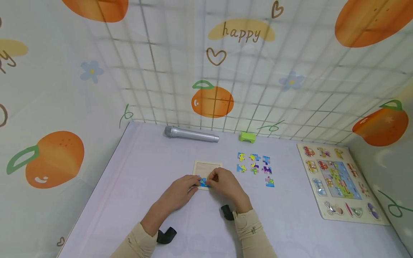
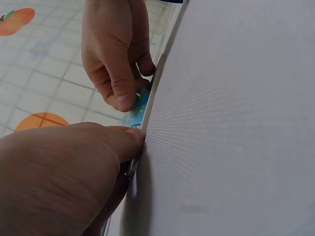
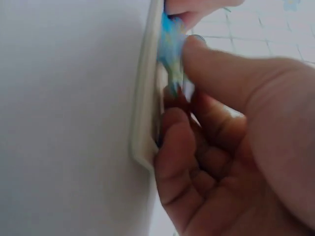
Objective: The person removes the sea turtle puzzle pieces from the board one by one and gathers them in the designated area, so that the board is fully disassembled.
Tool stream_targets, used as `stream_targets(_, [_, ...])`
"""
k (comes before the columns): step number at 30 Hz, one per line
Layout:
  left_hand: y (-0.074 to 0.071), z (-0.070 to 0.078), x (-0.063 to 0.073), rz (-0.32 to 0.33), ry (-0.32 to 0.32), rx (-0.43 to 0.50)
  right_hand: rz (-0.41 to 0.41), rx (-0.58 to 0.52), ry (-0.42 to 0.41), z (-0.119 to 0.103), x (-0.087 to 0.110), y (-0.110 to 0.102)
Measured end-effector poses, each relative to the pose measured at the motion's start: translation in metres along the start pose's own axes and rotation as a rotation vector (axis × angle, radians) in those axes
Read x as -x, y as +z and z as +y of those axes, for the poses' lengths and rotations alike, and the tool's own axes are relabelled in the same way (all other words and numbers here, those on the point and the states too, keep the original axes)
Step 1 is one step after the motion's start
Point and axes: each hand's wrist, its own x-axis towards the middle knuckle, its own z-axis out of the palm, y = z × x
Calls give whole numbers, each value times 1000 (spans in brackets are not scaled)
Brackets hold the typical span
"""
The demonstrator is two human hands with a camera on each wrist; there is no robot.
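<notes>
A small wooden puzzle tray (image 1: 208, 166) lies on the table, with blue jigsaw pieces (image 1: 203, 181) along its near side. My left hand (image 1: 180, 191) holds the tray at its near left corner; in the left wrist view the thumb (image 2: 137, 135) presses on the near edge. Over the tray's near right part, my right hand (image 1: 227, 184) pinches a jigsaw piece (image 3: 174, 73) between thumb and fingers. That piece looks blurred and is partly hidden by the fingers. Several loose jigsaw pieces (image 1: 255, 167) lie in rows to the right of the tray.
A grey microphone (image 1: 191, 134) and a green block (image 1: 247, 137) lie at the back. On the right is a large wooden picture board (image 1: 342, 182). Black curved pieces show by the left sleeve (image 1: 167, 235) and the right sleeve (image 1: 255, 229).
</notes>
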Motion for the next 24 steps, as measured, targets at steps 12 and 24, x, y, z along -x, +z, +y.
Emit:
stream_targets(12, [-3,3,1,-17,-15,14,58,-40,-25,0,-1,5])
stream_targets(24, [-4,4,1,-9,-2,4,57,23,-11,-6,0,9])
